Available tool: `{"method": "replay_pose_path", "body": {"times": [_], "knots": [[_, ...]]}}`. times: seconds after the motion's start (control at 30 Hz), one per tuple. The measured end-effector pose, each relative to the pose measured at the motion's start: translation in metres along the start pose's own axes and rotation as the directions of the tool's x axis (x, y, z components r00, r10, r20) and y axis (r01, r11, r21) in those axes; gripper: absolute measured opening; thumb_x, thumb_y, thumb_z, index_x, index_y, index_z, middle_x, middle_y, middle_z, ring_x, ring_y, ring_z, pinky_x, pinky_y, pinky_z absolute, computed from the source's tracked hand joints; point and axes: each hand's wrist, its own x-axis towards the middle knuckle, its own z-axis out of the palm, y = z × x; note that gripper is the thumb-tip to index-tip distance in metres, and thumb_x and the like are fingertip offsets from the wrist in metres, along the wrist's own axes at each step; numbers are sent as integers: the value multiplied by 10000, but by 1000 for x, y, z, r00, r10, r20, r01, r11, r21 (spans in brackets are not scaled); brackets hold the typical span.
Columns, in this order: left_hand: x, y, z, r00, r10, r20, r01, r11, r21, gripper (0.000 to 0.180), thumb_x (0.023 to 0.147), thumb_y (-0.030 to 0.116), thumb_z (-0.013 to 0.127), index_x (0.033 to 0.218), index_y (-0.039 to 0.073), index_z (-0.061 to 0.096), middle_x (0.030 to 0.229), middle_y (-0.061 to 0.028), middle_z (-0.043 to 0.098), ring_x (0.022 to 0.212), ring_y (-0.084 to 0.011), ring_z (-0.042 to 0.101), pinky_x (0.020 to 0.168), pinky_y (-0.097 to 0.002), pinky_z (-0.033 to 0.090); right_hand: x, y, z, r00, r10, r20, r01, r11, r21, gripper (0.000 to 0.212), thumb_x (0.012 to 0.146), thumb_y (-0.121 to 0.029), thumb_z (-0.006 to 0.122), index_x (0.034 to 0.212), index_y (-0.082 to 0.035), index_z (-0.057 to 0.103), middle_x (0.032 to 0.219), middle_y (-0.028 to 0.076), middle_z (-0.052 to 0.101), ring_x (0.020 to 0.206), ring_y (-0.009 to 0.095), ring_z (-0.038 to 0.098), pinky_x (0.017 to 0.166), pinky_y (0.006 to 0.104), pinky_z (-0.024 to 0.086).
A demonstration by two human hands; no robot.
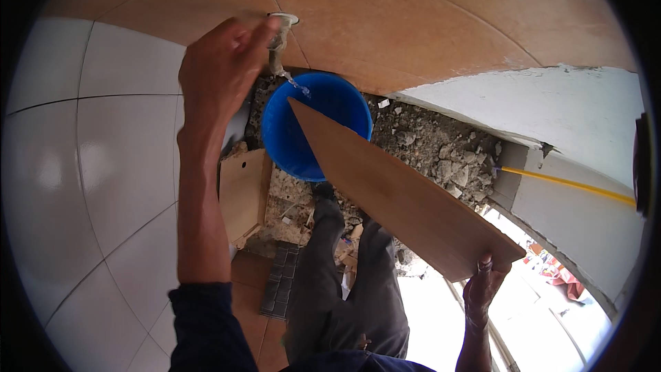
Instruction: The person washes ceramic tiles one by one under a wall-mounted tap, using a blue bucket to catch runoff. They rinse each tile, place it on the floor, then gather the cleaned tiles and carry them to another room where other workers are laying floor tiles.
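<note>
My left hand [231, 55] is raised to a wall tap [277, 58], its fingers closed about the tap's upper part, which they partly hide; the hand is slightly blurred. From the spout a thin stream of water [297, 86] runs into a blue bucket [281, 139] below. A long brown tile [399, 196] slants across the middle, its narrow pointed end over the bucket's opening. My right hand [484, 291] grips the tile's wide near end at the lower right, the thumb on its face and the fingers underneath.
Rubble and broken chunks [447, 158] cover the ground right of the bucket. A light brown board [242, 193] leans by the white tiled wall [127, 138]. Dark grey block-patterned piece [280, 279] lies beside my legs. A yellow pole [564, 184] sticks out at the right.
</note>
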Motion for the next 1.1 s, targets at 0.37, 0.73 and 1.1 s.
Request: {"method": "replay_pose_path", "body": {"times": [0.37, 0.73, 1.1], "knots": [[11, 0, -1, 901, 367, 231, -433, 782, 448, 391, 901, 326, 543, 666, 33, 650, 489, -76, 557, 456, -213, 585, 485, -351, 494, 15, -15, 5, 995, -52, 87, 52, 999, 6, 564, 831, -441, 663, 1030, 79, 570, 912, 97, 619, 887, 150, 560, 817, 315, 417], [37, -5, -25, 651, 573, 498, -744, 610, 271, 224, 888, 249, 562, 827, 38, 608, 684, -56, 538, 655, -182, 559, 658, -330, 470, 25, -24, 8, 996, -79, 50, 81, 996, -28, 535, 857, -412, 632, 1019, 94, 576, 867, 130, 621, 875, 163, 567, 795, 342, 422], [16, -5, -4, 841, 438, 318, -535, 760, 369, 292, 907, 274, 550, 1063, 27, 563, 919, -125, 577, 852, -232, 590, 785, -382, 488, 40, -27, 4, 997, 12, 71, -14, 1000, 18, 537, 881, -405, 601, 1095, 86, 560, 923, 125, 624, 922, 169, 556, 850, 359, 407]]}}
